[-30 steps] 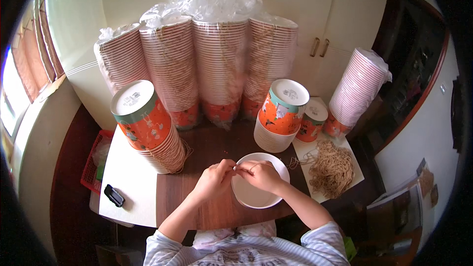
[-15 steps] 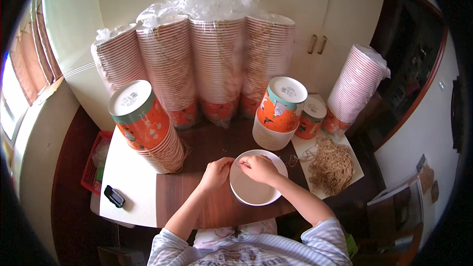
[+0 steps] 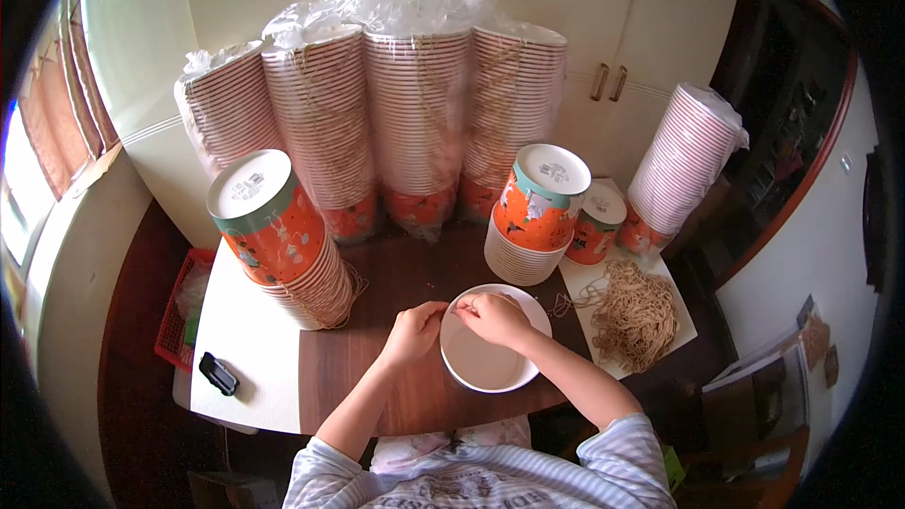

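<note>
A white-lined paper bucket [image 3: 483,366] stands mouth up on the brown tabletop in front of me. My left hand [image 3: 415,332] is closed at the left side of its rim, fingertips pinching the wall from outside. Just inside that same rim, my right hand [image 3: 494,319] is closed in a pinch. Whatever lies between the right fingertips is hidden or too small to name. To the right, a tangled heap of tan string [image 3: 635,317] rests on a white board, with a few loose strands reaching toward the bucket.
Upside-down stacks of orange paper buckets stand at left [image 3: 275,226] and behind the open one [image 3: 538,212]. Tall plastic-wrapped stacks [image 3: 416,113] line the back, another wrapped stack [image 3: 683,162] the right. A small black case [image 3: 219,374] and a red basket [image 3: 174,335] are at left.
My right hand has turned slightly, its fingers curling down a little more at the inner rim. The left hand and the bucket stay practically in place.
</note>
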Demonstrator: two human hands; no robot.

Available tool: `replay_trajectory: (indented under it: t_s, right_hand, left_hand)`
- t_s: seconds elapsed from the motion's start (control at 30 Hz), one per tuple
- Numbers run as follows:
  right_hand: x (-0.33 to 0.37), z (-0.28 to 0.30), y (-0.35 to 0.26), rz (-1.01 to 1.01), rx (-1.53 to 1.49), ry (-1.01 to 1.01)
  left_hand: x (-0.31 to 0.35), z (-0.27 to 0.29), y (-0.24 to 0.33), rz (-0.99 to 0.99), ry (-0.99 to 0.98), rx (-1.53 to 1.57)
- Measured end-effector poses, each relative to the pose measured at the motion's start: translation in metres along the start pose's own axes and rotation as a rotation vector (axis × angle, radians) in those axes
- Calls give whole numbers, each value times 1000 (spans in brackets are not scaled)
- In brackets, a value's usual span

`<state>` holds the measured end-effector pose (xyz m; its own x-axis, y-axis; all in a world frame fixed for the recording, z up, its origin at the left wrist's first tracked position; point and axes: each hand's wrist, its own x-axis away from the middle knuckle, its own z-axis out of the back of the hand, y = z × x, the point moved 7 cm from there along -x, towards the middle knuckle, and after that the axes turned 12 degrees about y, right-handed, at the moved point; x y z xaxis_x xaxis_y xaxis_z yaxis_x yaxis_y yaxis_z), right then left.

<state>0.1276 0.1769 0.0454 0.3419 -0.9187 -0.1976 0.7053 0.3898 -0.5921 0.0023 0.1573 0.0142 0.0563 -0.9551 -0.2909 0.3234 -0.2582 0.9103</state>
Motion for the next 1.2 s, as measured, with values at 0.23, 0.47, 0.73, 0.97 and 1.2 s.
replay_trajectory:
  t_s: [0.23,0.47,0.73,0.97,1.2]
  right_hand:
    - [0,3,-4,-33,-41,2]
    - [0,1,-2,-28,-29,9]
    - [0,-1,0,-21,-51,33]
    - [0,3,-2,-32,-45,32]
    - [-1,1,3,-66,-113,21]
  left_hand:
    - [0,0,-3,-6,4,0]
    - [0,1,-1,-10,-6,-36]
    - [-1,1,6,-108,-44,-108]
    - [-2,4,11,-195,1,-177]
    - [-1,5,12,-169,-2,-178]
